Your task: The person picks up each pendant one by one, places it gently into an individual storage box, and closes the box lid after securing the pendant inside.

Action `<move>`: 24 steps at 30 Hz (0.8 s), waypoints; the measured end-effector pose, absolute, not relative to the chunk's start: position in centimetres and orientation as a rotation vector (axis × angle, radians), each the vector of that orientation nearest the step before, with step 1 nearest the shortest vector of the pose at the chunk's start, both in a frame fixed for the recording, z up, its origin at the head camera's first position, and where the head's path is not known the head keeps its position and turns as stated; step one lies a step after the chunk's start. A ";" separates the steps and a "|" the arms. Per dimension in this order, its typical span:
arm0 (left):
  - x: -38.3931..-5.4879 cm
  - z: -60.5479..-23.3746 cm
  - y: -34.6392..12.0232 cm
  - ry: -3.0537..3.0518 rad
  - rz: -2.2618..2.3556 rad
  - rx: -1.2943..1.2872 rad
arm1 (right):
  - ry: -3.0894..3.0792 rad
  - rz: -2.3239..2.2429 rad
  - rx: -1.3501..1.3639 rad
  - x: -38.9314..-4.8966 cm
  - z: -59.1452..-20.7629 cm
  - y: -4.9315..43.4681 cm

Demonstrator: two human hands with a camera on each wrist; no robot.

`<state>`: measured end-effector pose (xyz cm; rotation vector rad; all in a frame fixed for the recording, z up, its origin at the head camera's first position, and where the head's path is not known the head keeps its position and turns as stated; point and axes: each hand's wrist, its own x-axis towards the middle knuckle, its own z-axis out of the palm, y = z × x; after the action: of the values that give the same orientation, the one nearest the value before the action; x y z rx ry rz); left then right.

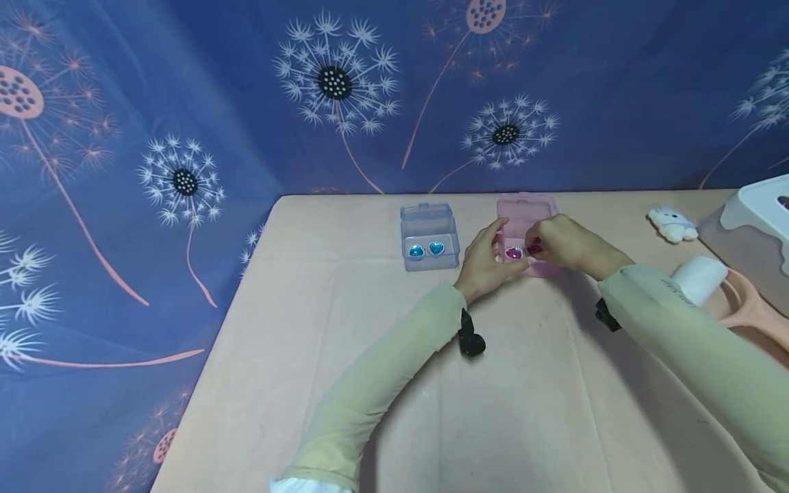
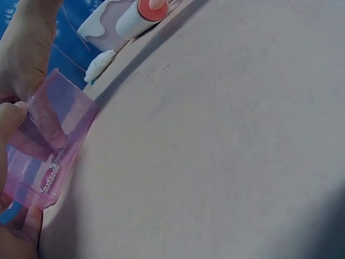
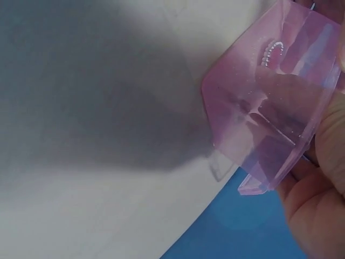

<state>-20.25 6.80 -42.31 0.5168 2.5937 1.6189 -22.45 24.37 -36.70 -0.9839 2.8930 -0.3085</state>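
Observation:
A clear pink box (image 1: 524, 209) stands with its lid raised on the table. My left hand (image 1: 483, 263) grips its left side and front, thumb along the front edge. Inside lies a pink gem with a silvery beaded rim (image 1: 514, 253), seen through the wall as a beaded edge (image 2: 49, 179). My right hand (image 1: 564, 243) reaches into the box from the right, fingers bent down and pinching a dark pink gem (image 1: 533, 246), partly hidden by them. Through the pink wall (image 3: 232, 97) the right fingers show inside, close to the beaded gem (image 3: 274, 54).
Left of the pink box, a clear blue box (image 1: 429, 263) stands with its lid up, holding two blue gems (image 1: 436, 248). At the right are a small white plush-like figure (image 1: 673, 224), a white and peach cylinder-headed object (image 1: 703, 279) and a grey-and-white bin (image 1: 748, 226).

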 end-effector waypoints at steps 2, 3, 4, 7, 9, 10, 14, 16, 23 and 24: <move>-20.2 -42.3 6.9 2.601 1.616 0.520 | 2.894 -0.305 -0.997 -22.3 -36.7 24.4; -20.2 -42.4 6.9 2.603 1.614 0.520 | 2.892 -0.310 -0.999 -22.3 -36.7 24.4; -20.2 -42.4 6.9 2.602 1.614 0.519 | 2.890 -0.316 -1.000 -22.2 -36.7 24.5; -20.1 -42.5 6.9 2.595 1.616 0.515 | 2.896 -0.371 -0.989 -22.1 -36.5 24.6; -20.1 -42.5 6.9 2.586 1.619 0.510 | 2.935 -0.445 -0.964 -21.9 -36.2 24.8; -20.1 -42.5 6.9 2.581 1.622 0.509 | 2.971 -0.486 -0.951 -21.9 -36.0 25.0; -20.1 -42.4 6.9 2.582 1.622 0.512 | 3.161 -0.734 -0.810 -21.9 -34.9 25.6; -20.2 -42.4 6.9 2.589 1.621 0.516 | 3.225 -0.902 -0.643 -22.1 -34.4 25.8; -20.1 -42.4 6.8 2.555 1.662 0.499 | 3.000 -1.229 0.068 -22.8 -34.4 26.7; -20.1 -42.4 6.8 2.543 1.670 0.493 | 2.932 -1.267 0.125 -23.0 -34.7 26.9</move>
<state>-20.14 6.81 -42.44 0.4931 2.5430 1.6698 -22.99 26.86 -34.71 0.1248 2.9317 -1.2666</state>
